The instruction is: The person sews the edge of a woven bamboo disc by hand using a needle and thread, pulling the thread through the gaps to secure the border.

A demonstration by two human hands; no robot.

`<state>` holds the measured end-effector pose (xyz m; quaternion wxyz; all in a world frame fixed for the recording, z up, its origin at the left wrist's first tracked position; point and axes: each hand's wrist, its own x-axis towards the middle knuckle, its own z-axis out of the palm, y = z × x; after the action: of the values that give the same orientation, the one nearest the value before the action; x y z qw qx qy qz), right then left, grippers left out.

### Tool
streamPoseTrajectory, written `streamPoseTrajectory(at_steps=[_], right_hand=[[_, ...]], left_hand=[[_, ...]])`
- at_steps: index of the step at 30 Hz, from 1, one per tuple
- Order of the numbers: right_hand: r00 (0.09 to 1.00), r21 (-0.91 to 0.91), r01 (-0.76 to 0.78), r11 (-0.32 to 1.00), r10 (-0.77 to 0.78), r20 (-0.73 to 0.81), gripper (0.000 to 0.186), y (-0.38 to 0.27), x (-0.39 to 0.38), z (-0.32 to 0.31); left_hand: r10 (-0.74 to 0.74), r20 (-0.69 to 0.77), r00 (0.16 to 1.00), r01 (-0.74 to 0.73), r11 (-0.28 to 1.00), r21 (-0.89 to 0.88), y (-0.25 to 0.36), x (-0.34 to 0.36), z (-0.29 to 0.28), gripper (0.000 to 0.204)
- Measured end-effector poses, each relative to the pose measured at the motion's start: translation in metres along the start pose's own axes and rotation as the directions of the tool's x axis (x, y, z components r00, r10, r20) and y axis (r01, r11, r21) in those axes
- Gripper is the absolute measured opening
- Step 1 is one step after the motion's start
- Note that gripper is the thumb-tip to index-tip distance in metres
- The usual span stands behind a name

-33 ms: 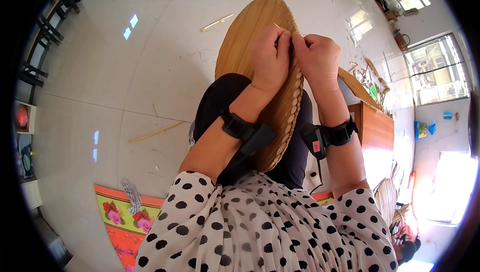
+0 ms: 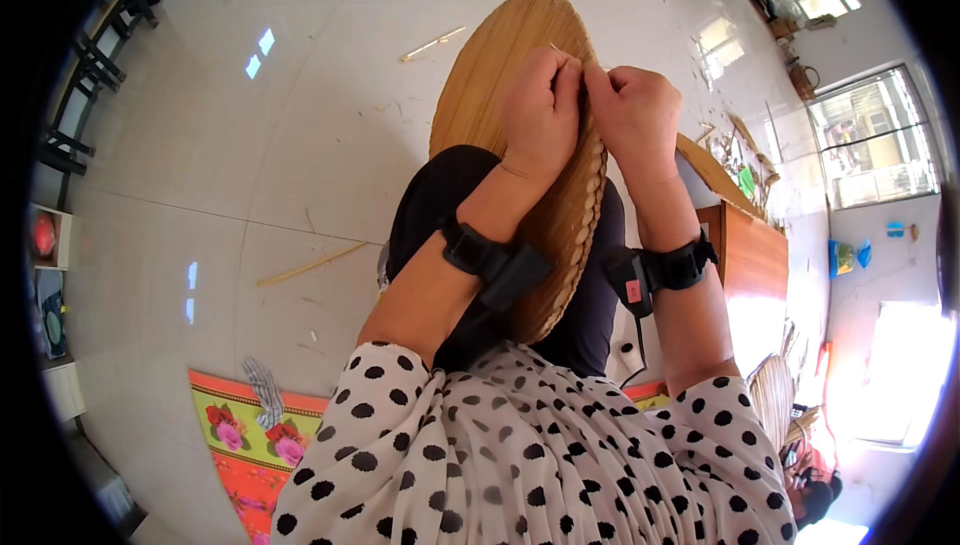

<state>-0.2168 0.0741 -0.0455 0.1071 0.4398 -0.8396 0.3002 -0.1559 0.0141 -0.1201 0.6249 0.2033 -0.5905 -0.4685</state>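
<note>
A large oval piece of flat, straw-coloured plant fibre (image 2: 480,85) stands tilted on its edge across my lap, leaning against my knees. A thick braided rim (image 2: 584,245) runs down its right side. My left hand (image 2: 538,115) is closed near the top of that rim, over the flat face, with thumb and fingers pinched together. My right hand (image 2: 638,120) is closed on the outer side of the same edge, its thumb meeting the left hand's fingertips. A thin pale tip pokes up by the left fingers; what exactly the fingertips pinch is hidden.
Thin sticks (image 2: 312,264) and scraps lie on the tiled floor. A reddish-brown wooden box (image 2: 750,255) stands to the right, with a heap of offcuts (image 2: 738,160) beyond it. At lower left is a floral cloth (image 2: 235,435); dark benches (image 2: 95,60) line the far left.
</note>
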Motion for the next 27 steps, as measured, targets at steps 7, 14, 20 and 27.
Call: streamPoseTrajectory(at_steps=[7,14,20,27], right_hand=[[0.999,0.019,-0.002,1.0,0.002,0.032,0.043,-0.005,0.003,0.006],[0.999,0.013,-0.029,0.999,0.028,0.043,0.044,-0.006,0.002,0.005],[0.999,0.003,-0.026,1.0,0.026,0.047,0.045,0.0,0.014,0.003],[0.993,-0.166,-0.059,0.984,0.075,0.089,0.049,0.013,0.018,0.014]], left_hand=[[-0.068,-0.095,0.993,0.064,0.997,-0.043,-0.003,-0.001,-0.002,0.012],[0.046,-0.121,0.992,-0.041,0.998,0.039,-0.008,0.001,-0.003,0.01],[0.035,-0.147,0.989,-0.032,0.999,0.023,-0.002,0.008,0.007,0.011],[-0.048,0.155,0.987,0.045,0.999,0.023,-0.022,0.022,-0.053,0.022]])
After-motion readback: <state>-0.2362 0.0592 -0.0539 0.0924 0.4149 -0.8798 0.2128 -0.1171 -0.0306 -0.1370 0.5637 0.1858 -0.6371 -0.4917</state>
